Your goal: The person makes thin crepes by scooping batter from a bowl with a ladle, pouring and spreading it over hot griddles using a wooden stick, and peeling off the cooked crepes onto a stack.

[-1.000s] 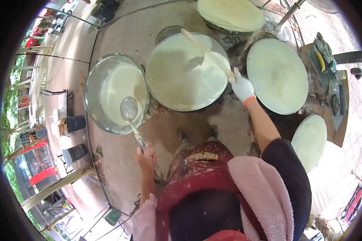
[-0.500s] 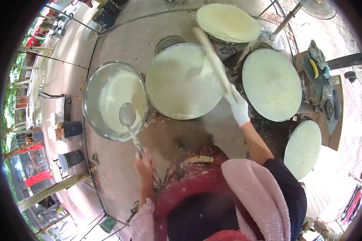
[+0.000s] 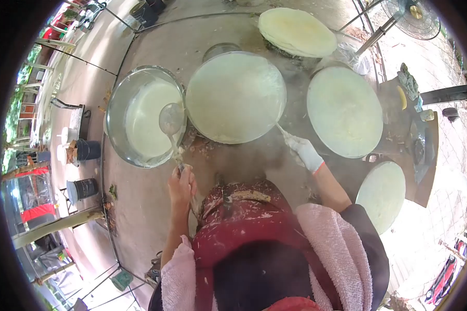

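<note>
My bare left hand (image 3: 181, 182) is wrapped round the handle of a metal ladle (image 3: 171, 120), whose bowl hangs over the right side of a metal basin (image 3: 120, 124) of pale batter (image 3: 149, 120). In my gloved right hand (image 3: 303, 151) is a thin tool at the lower right edge of the round griddle (image 3: 235, 97); only a short part of that tool shows. A smooth pale layer covers the griddle. To the right of my gloved hand lies another pale round surface (image 3: 344, 112).
Beyond the griddle is a stack of pale round sheets (image 3: 297, 32). A smaller pale round (image 3: 381, 197) stands at the lower right. A fan (image 3: 413, 15) is at the upper right, and black buckets (image 3: 83, 190) are on the left. Haze hangs over the middle.
The wooden stick in my right hand has swung down off the griddle's upper right to its lower right edge. The folded patch on the griddle no longer shows. The ladle stays over the basin.
</note>
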The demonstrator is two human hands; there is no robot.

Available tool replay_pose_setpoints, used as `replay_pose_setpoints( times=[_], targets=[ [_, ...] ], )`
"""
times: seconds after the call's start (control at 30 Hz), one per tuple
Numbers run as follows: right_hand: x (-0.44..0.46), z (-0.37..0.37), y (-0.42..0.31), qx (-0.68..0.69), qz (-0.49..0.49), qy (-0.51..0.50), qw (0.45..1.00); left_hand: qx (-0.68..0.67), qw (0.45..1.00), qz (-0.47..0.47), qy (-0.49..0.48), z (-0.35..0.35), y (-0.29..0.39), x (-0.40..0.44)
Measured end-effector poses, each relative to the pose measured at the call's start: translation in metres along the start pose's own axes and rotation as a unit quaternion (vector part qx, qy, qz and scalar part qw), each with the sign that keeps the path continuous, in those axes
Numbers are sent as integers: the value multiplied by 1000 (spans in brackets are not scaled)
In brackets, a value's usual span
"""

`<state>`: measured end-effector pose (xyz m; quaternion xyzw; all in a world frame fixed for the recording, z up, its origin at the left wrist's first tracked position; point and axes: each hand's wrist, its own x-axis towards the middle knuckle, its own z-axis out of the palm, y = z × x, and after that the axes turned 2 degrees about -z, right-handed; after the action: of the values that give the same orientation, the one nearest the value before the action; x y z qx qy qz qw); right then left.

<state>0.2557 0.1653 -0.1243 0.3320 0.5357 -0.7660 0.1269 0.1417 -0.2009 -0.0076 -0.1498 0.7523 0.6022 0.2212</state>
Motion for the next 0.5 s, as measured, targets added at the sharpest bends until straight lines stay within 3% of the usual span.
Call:
replay_pose_setpoints(
  times=[0.17,0.27,0.37,0.47,0.5],
  targets=[
    [43,-25,19,-2,-108,42,993,68,994,62,-66,23,36,39],
    [3,10,-13,-87,0,21,996,67,980,95,-160,39,27,121],
    [4,12,42,-135,-108,34,984,175,931,223,-230,72,29,176],
    [-24,25,65,-121,-179,109,970,61,953,100,-280,103,35,189],
    [-23,40,78,-58,-198,174,963,48,952,73,-294,107,30,192]
  ],
)
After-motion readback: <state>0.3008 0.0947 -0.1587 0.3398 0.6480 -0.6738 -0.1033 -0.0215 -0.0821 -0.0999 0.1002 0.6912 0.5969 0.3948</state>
